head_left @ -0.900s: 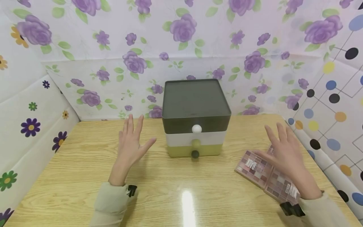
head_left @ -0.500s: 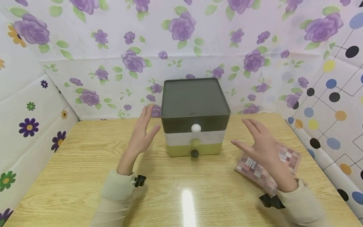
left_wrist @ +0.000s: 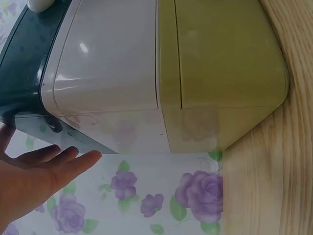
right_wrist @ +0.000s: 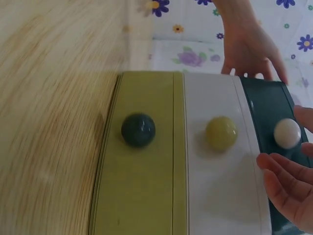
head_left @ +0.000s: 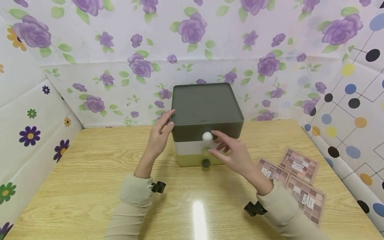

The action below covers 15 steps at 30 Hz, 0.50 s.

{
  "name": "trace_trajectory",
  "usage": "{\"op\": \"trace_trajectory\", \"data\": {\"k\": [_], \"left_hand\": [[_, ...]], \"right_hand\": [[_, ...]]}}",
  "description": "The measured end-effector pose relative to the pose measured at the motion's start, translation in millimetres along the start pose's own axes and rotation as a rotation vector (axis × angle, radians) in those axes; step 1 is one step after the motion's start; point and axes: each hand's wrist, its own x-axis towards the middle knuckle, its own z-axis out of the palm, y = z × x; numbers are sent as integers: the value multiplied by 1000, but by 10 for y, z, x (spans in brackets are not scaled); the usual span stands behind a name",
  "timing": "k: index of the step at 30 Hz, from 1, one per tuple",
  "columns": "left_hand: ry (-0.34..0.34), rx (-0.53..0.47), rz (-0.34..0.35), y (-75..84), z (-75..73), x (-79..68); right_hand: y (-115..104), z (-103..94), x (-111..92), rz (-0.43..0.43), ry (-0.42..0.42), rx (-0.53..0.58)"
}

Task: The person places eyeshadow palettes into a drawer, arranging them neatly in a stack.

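Note:
A small three-tier drawer box stands at the back middle of the table, with a dark green top drawer, a white middle one and an olive-yellow bottom one. My left hand is at the left side of the top tier, fingers extended, touching or almost touching it. Close to the white knob on the top drawer is my right hand; its fingers are bent and spread, not pinched on the knob. A yellow knob and a dark knob sit on the lower drawers. Every drawer looks closed.
Three pinkish eyeshadow palettes lie on the right of the wooden table: a left one, an upper one and a lower one. Floral cloth hangs behind the box, with patterned sheets at both sides.
Both hands have come inward to the drawer box. My left hand moved right to its side, and my right hand moved left from above the palettes to the white knob.

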Motion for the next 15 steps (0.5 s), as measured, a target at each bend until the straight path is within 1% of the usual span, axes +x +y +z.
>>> {"op": "trace_trajectory", "data": {"k": [4, 5, 6, 9, 12, 15], "left_hand": [[11, -73, 5, -11, 22, -7], [16, -84, 3, -56, 22, -3], [19, -97, -1, -99, 22, 2], [27, -109, -28, -93, 23, -3], [29, -124, -53, -93, 26, 2], [26, -126, -74, -86, 9, 5]], "right_hand": [[-10, 99, 65, -2, -7, 86], [-11, 115, 77, 1, -7, 100], [-14, 129, 87, 7, -5, 117], [-46, 153, 107, 39, 0, 150], [-145, 137, 119, 74, 12, 184], [-315, 86, 137, 82, 18, 197]]}}
